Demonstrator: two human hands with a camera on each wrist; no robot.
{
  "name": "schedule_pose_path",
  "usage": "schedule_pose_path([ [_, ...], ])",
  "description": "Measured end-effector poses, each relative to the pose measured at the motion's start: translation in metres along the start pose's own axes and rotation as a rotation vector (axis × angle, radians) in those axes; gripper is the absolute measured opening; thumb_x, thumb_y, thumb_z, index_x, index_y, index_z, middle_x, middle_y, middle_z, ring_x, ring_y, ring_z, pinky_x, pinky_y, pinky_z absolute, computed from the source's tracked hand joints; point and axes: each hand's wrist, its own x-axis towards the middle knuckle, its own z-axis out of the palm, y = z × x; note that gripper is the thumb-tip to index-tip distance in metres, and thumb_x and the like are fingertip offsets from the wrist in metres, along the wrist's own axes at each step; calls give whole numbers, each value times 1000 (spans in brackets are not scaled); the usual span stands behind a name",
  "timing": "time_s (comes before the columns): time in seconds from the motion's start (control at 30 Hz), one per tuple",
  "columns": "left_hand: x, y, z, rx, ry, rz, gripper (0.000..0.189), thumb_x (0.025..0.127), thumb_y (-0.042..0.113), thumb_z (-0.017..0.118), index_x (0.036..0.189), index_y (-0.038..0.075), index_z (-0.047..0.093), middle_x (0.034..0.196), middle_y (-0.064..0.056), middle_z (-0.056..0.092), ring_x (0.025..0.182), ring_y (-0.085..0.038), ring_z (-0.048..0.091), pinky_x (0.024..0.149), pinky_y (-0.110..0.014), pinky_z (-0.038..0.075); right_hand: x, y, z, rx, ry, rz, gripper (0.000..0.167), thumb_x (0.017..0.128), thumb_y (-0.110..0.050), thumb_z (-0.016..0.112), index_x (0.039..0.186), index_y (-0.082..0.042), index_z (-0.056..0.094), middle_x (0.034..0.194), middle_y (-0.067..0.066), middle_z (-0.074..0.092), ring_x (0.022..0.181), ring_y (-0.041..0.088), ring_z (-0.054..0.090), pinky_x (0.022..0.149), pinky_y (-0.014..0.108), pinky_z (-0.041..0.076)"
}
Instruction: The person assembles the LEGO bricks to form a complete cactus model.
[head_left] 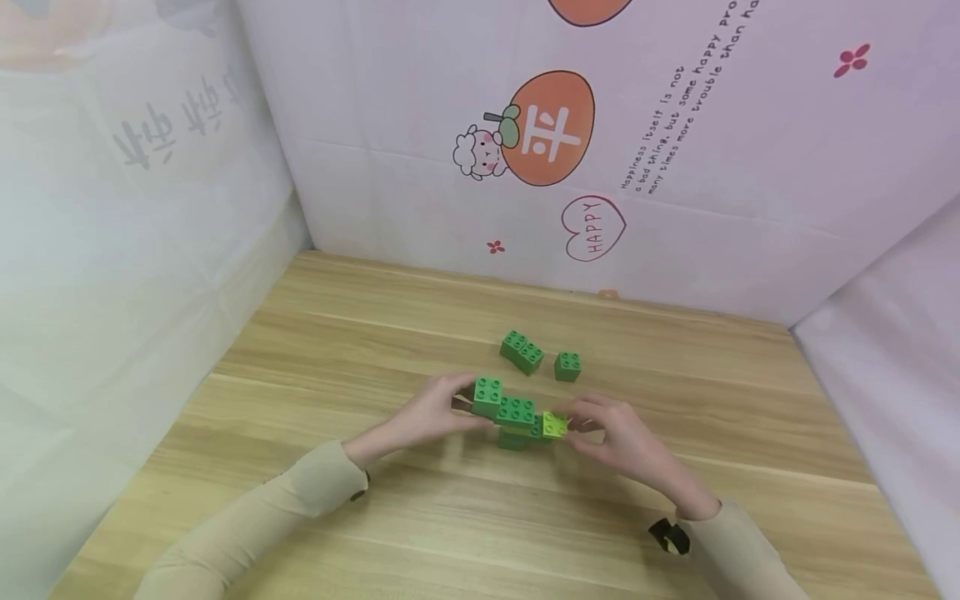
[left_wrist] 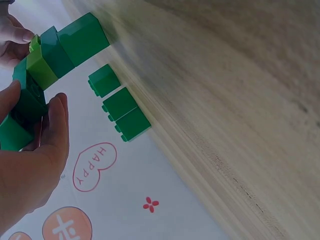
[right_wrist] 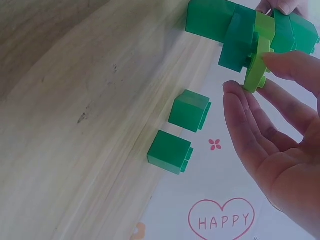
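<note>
A stepped model of joined toy building blocks (head_left: 516, 410), in dark and light green, stands in front of the person; its lowest block (left_wrist: 82, 40) appears to meet the tabletop. My left hand (head_left: 431, 417) grips the raised green block (head_left: 487, 396) at the model's left end, thumb on one side and fingers on the other. On the right side, my right hand (head_left: 618, 433) pinches a thin yellow-green block (right_wrist: 257, 70) between thumb and fingers. That block sits against the studs of a darker green block (right_wrist: 237, 45); whether it is pressed fully on, I cannot tell.
Behind the model, two loose green blocks (head_left: 522, 352) lie side by side, with another green block (head_left: 567, 367) to their right. A printed white cloth (head_left: 420, 167) rises at the table's back edge, and cloth walls flank the wooden tabletop (head_left: 450, 525).
</note>
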Motion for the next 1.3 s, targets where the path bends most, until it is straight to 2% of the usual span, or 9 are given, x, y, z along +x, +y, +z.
schedule_pose_path([
  [0.23, 0, 0, 0, -7, -4, -12, 39, 83, 10, 79, 118, 9, 64, 110, -7, 73, 102, -19, 69, 90, -19, 58, 1, -2, -1, -5, -11, 0, 37, 79, 4, 75, 115, -2, 68, 104, 9, 72, 85, 22, 71, 74, 28, 64],
  [0.47, 0, 0, -1, -25, -5, -14, 39, 83, 8, 79, 118, 8, 64, 111, -7, 73, 103, -20, 69, 91, -21, 59, 0, -3, 2, -6, 18, -24, 37, 78, 5, 76, 113, -1, 67, 102, 9, 70, 84, 22, 70, 72, 28, 64],
  [0.77, 0, 2, -1, -7, 0, -19, 38, 83, 10, 79, 117, 9, 64, 110, -6, 73, 102, -18, 69, 91, -20, 59, 0, -1, 6, 19, 33, 19, 33, 81, -1, 78, 111, -5, 67, 99, 5, 70, 83, 19, 71, 72, 25, 63],
  [1.03, 0, 3, 0, 6, 2, -26, 40, 81, 15, 82, 117, 11, 64, 108, -3, 73, 100, -15, 69, 90, -19, 58, -2, -1, 7, 15, 50, 0, 33, 80, 1, 77, 111, -2, 67, 99, 7, 69, 80, 20, 71, 70, 28, 64],
  [1.3, 0, 1, 0, -18, 7, -15, 38, 82, 12, 80, 117, 9, 65, 109, -6, 73, 101, -18, 69, 92, -25, 60, -3, 0, 8, 21, 82, -35, 34, 79, 2, 78, 111, -2, 67, 98, 7, 69, 78, 19, 71, 68, 30, 64],
])
